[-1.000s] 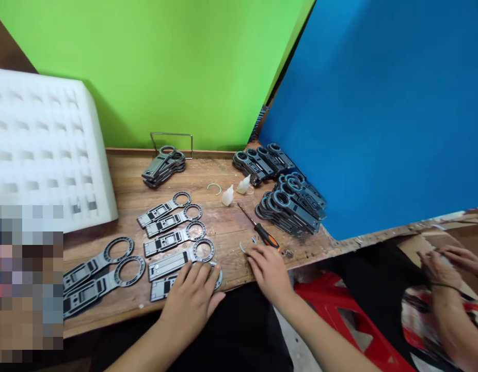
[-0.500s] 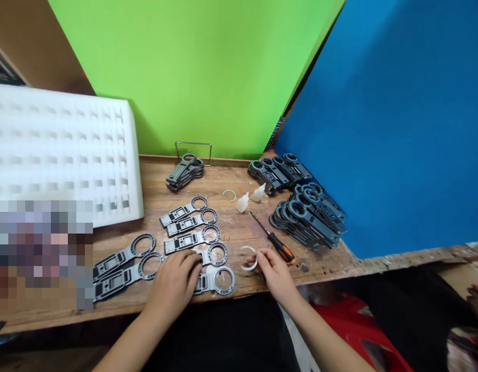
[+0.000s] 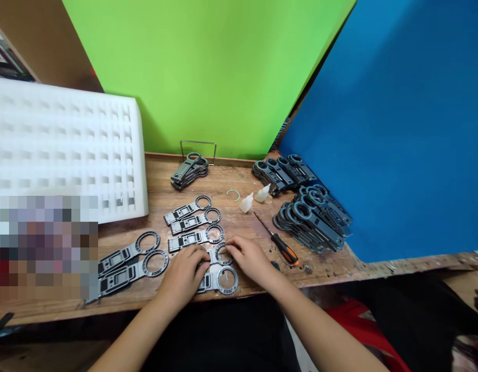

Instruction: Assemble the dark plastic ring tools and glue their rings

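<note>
My left hand (image 3: 187, 271) is closed on the body of a grey plastic part with a round ring end (image 3: 219, 262), holding it against the table. With fingertips pinched at that part's ring end, my right hand (image 3: 251, 259) hides most of the thin white C-shaped ring it holds. Nearer the table edge lies a similar grey part (image 3: 227, 280), partly under my left hand. Beyond my hands, more grey ring-ended parts (image 3: 214, 233) lie in a fanned row, their rings pointing right.
A screwdriver (image 3: 281, 248) lies right of my right hand, near piles of dark ring-ended parts (image 3: 314, 222). Two small whitish bottles (image 3: 246, 202) and a pale green open ring (image 3: 233, 195) sit farther back. White slotted foam (image 3: 140, 155) stands left; green (image 3: 208, 77) and blue panels (image 3: 397, 129) border the table.
My right hand has moved left, bringing the white C-shaped ring from open table to the grey part's ring end. My left hand stays on that part; the view has shifted slightly.
</note>
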A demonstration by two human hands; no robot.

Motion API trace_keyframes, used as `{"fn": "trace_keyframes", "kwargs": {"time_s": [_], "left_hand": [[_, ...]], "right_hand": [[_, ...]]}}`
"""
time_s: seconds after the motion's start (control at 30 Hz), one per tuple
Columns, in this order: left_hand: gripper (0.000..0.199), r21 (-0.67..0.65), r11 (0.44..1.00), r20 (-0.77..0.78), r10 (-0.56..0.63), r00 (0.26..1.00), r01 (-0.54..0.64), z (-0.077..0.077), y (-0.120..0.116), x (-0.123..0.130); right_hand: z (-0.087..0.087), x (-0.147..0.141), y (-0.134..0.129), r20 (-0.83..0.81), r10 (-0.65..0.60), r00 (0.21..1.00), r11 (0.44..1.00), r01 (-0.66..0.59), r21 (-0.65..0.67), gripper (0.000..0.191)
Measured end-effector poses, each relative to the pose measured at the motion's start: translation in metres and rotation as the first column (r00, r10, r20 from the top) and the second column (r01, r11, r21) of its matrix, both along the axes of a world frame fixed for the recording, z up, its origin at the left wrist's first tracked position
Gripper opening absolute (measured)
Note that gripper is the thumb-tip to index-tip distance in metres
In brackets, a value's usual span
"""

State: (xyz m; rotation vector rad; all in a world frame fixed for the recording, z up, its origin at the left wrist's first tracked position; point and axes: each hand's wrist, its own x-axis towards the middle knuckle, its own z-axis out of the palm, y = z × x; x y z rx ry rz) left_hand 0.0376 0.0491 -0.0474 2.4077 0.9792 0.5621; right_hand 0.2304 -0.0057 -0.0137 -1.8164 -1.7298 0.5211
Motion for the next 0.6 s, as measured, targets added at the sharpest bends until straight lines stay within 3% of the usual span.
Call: {"fn": "trace_keyframes", "kwargs": {"time_s": [0.2, 0.4, 0.53, 0.6], "left_hand": [[0.019, 0.045, 0.999, -0.084, -0.015, 0.996, 0.019, 0.004, -0.001, 0.001], [0.035, 0.253, 0.958, -0.291, -0.06, 0.955, 0.137, 0.01, -0.003, 0.001], [0.037, 0.314, 0.919, -0.345, -0.124, 0.931, 0.238, 0.01, 0.001, 0.001], [0.037, 0.328, 0.898, -0.328, -0.184, 0.927, 0.294, 0.008, 0.003, 0.001]], "right_hand": [[-0.005, 0.003, 0.011, 0.226, 0.145, 0.963, 0.985, -0.163, 0.065, 0.012], [-0.012, 0.003, 0.023, 0.197, 0.149, 0.969, 0.985, -0.163, 0.057, 0.013], [-0.021, 0.01, 0.002, 0.232, 0.089, 0.969, 0.985, -0.121, 0.124, 0.024], [-0.025, 0.017, -0.017, 0.297, 0.094, 0.95, 0.968, -0.157, 0.195, 0.03]]}}
